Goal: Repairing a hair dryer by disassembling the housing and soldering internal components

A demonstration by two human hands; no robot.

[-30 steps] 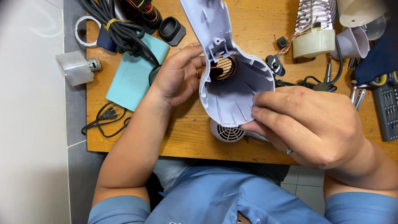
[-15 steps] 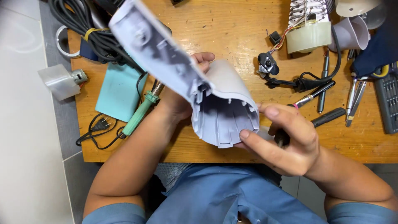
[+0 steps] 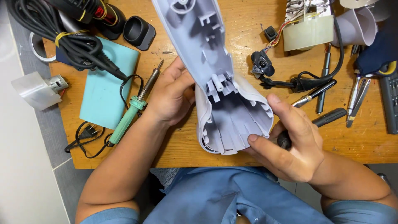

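Observation:
Both my hands hold a pale lilac plastic hair-dryer housing shell (image 3: pixel 224 91) over the wooden table (image 3: pixel 182 145), its hollow ribbed inside facing up. My left hand (image 3: pixel 172 95) grips the shell's left side near the narrow handle part. My right hand (image 3: pixel 290 141) holds the wide barrel end, thumb on the rim, and also keeps a black-handled screwdriver (image 3: pixel 327 118) tucked under its fingers.
A green-handled soldering iron (image 3: pixel 132 110) and its cord lie left on a teal mat (image 3: pixel 105 83). Coiled black cable (image 3: pixel 62 37), a black cap (image 3: pixel 139 31), a heating-element assembly (image 3: pixel 309 25) with wires, a lilac nozzle (image 3: pixel 358 27) and several tools (image 3: pixel 358 97) lie about.
The housing shell has been turned so its open inside faces up and its handle points away. My right hand has shifted from its front rim to the barrel's right edge.

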